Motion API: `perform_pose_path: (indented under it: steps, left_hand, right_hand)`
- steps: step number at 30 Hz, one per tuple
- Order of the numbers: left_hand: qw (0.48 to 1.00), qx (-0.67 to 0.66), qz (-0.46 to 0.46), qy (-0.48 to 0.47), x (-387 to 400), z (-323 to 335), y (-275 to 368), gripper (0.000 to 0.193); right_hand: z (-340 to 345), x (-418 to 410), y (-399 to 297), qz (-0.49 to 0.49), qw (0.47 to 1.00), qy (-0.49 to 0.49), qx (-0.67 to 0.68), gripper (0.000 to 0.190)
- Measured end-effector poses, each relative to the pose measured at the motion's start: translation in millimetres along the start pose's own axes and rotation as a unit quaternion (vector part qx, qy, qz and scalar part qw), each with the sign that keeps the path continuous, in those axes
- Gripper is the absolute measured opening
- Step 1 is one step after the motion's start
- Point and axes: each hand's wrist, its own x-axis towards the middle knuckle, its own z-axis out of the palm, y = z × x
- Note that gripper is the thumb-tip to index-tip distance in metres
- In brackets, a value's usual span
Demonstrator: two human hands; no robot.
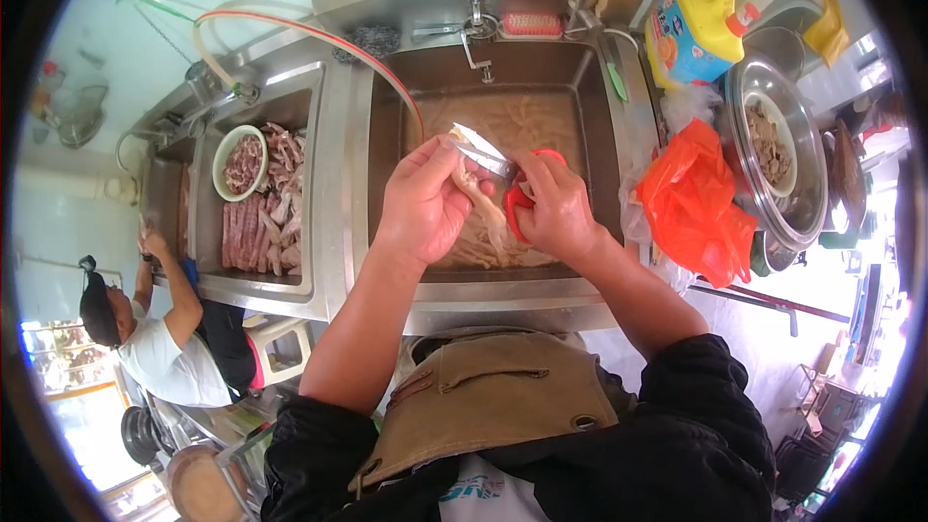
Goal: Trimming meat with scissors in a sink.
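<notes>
Over the steel sink [602, 232] my left hand [426, 196] pinches a long pale piece of raw meat [480, 203], perhaps a poultry foot or neck, near its upper end. My right hand [554, 206] holds scissors [484, 154] with red handles, fingers in the loops. The parted blades point up and left and lie at the meat's upper end beside my left fingertips. Below both hands, more pale pieces [522, 116] lie in cloudy brownish water. Whether the blades touch the meat cannot be told.
Raw meat [279, 221] and a bowl of meat [243, 163] fill the left basin. A hose [326, 40] arches into the middle sink, below a faucet [478, 25]. At right are a red plastic bag [699, 203], steel bowls [812, 174] and a yellow jug [696, 22]. A person [163, 348] works far left.
</notes>
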Motion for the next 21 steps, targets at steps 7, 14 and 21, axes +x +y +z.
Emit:
perform_pose_path:
  steps: [7,14,21]
  left_hand:
    - [1.000,0.007,0.004,0.017,-2.0,8.4,-1.2,0.017]
    - [0.998,0.015,-0.020,0.055,-3.0,14.4,4.3,0.015]
    - [0.998,-0.051,-0.044,0.019,5.5,10.1,7.9,0.017]
  right_hand:
    - [-3.6,0.1,1.0,-0.008,1.000,-0.007,-0.012,0.041]
    - [-2.8,-5.9,5.0,0.030,0.999,-0.001,0.043,0.038]
    - [6.5,-1.7,-10.3,0.276,0.814,-0.071,0.507,0.032]
